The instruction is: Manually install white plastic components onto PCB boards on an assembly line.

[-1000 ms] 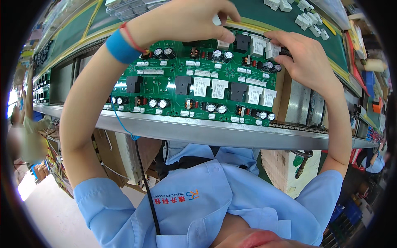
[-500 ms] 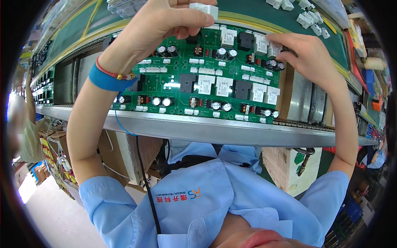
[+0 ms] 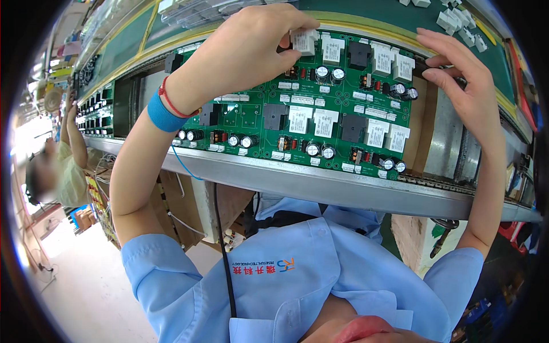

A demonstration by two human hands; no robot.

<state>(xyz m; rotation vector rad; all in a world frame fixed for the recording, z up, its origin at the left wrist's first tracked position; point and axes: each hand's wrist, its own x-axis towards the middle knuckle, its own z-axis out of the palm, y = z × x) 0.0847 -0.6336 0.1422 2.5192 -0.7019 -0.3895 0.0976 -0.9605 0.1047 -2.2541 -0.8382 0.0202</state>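
Several green circuit boards (image 3: 237, 123) lie side by side in front of me, carrying white relays, black relays and capacitors. My left hand (image 3: 246, 48), with a blue wrist strap (image 3: 164, 114), pinches a white relay (image 3: 304, 43) between thumb and fingers at the boards' far edge. Whether its pins sit in the board is hidden. Just left of another white relay (image 3: 332, 51), the held one is slightly tilted. My right hand (image 3: 466, 80) hovers past the boards' right end with fingers apart and nothing in them. The white relay (image 3: 403, 68) there is nearest to it.
The boards rest on a conveyor with a metal front rail (image 3: 320, 193). Behind it, loose white relays (image 3: 456, 20) lie on a green surface at the far right, and clear plastic trays (image 3: 200, 12) stand at the far left. Another person (image 3: 71, 171) is at the left.
My left hand has brought the white relay down to the board's far edge. My right hand has let go of the right-end relay and moved away, fingers spreading. The view has shifted slightly.
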